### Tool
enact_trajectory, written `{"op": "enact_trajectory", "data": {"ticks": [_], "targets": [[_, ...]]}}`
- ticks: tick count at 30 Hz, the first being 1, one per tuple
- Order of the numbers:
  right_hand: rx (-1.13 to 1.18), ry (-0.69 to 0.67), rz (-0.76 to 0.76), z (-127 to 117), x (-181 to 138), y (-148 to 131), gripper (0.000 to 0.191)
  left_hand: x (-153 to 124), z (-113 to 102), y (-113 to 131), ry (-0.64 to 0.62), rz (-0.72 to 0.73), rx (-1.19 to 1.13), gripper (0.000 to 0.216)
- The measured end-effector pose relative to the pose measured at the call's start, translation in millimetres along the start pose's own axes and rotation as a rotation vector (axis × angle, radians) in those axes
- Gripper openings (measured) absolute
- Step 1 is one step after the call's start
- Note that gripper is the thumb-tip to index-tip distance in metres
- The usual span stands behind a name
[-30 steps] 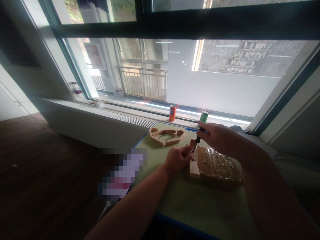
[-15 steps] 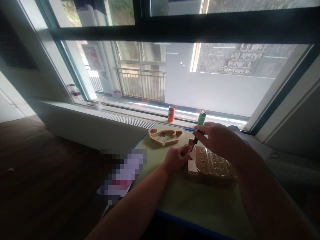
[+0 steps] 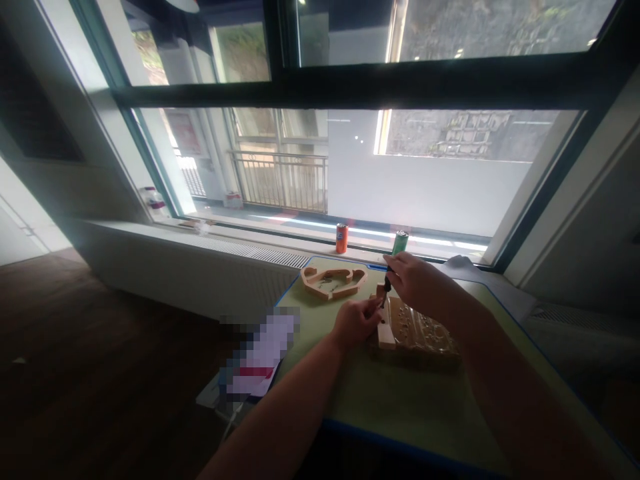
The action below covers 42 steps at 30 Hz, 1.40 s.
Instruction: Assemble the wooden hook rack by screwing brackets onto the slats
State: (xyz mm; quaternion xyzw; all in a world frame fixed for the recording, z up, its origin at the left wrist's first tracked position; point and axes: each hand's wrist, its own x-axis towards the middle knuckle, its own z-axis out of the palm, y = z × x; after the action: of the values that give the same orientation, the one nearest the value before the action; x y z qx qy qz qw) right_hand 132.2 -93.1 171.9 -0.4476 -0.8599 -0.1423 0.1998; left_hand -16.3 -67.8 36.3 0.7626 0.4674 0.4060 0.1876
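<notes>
My right hand is closed around the dark handle of a screwdriver, whose shaft points down at a pale wooden piece. My left hand is closed at the left edge of that wooden piece, its fingertips close to the screwdriver's tip. Whether a screw sits under the tip is too small to tell. The wooden piece lies along the left side of a brown, clear-wrapped package with dark specks on it. A dark hole shows in the wood below the fingers.
A wooden frame with small metal bits inside lies on the table at the back left. An orange can and a green can stand on the windowsill. Grey cloth lies behind my right arm, and papers sit left of the table.
The view has tilted up slightly, so the scene sits lower. My right hand keeps its grip on the screwdriver, which looks more upright; my left hand stays at the wooden piece.
</notes>
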Motion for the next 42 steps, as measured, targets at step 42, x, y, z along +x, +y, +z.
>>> {"op": "enact_trajectory", "data": {"ticks": [42], "targets": [[0.134,0.036,0.044,13.0,9.7,2.9,0.033,3.2,6.5,-12.7,0.022,0.057,0.033,0.034]]}}
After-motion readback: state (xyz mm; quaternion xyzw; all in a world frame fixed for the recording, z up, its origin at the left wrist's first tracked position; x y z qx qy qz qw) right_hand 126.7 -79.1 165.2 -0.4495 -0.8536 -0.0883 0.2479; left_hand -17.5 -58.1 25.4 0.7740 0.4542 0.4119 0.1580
